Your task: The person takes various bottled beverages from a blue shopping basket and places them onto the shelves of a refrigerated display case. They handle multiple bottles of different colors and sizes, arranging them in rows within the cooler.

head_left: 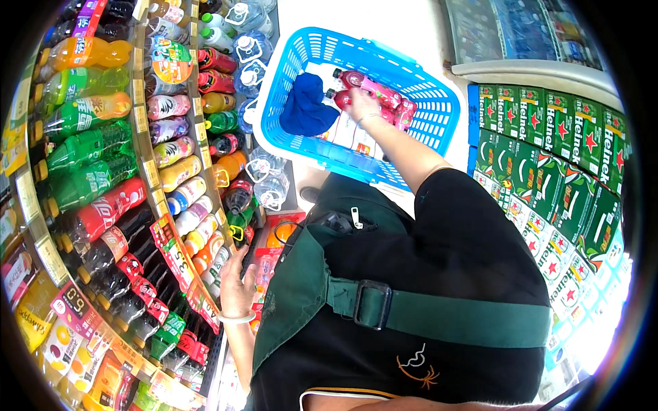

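Red bottles lie on their sides in a blue basket. They look smooth and shiny, with round bodies and dark caps. The basket is hard plastic, full of little slots, with a wide rim. Inside it, left of the bottles, sits a soft, crumpled dark blue cloth. The right hand reaches into the basket with bent fingers against a red bottle; I cannot tell if it grips.

Beyond the basket is a bright white floor. This is a shop. Left of the basket are big clear jugs, and past them tall shelves packed with bright drink bottles. Right of the basket are stacks of flat green boxes.

The left hand, below and left of the basket, is near the shelves with its fingers loosely spread. A green strap with a black buckle crosses below the basket. The right arm blocks part of the basket's near side.
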Demonstrator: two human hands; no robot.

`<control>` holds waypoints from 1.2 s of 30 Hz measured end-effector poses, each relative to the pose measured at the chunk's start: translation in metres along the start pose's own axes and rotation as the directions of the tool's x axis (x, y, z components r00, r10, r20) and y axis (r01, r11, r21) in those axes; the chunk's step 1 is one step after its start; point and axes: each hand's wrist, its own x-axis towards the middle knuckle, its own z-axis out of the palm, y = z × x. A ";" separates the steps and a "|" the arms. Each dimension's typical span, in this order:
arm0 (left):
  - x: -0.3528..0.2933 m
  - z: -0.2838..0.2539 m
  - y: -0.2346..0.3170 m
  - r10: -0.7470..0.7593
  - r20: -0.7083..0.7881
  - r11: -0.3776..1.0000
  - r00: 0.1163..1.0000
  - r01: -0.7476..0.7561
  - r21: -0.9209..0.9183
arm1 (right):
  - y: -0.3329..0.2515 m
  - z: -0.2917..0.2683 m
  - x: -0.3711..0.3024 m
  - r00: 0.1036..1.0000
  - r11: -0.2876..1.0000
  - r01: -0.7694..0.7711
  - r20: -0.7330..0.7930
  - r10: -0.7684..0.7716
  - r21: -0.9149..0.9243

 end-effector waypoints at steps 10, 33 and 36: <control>0.014 0.004 0.007 0.005 0.050 0.999 0.999 -0.002 -0.053 | 0.033 0.005 -0.014 0.813 0.968 -0.172 0.581 0.034 0.185; -0.074 -0.056 0.053 -0.045 -0.796 0.687 0.604 -0.560 -0.464 | -0.330 -0.285 -0.270 -0.109 -0.086 0.775 -0.001 -0.994 0.626; -0.104 -0.061 0.049 -0.146 -0.900 0.751 0.412 -0.546 -0.371 | -0.366 -0.304 -0.328 -0.234 -0.228 0.902 -0.029 -0.972 0.366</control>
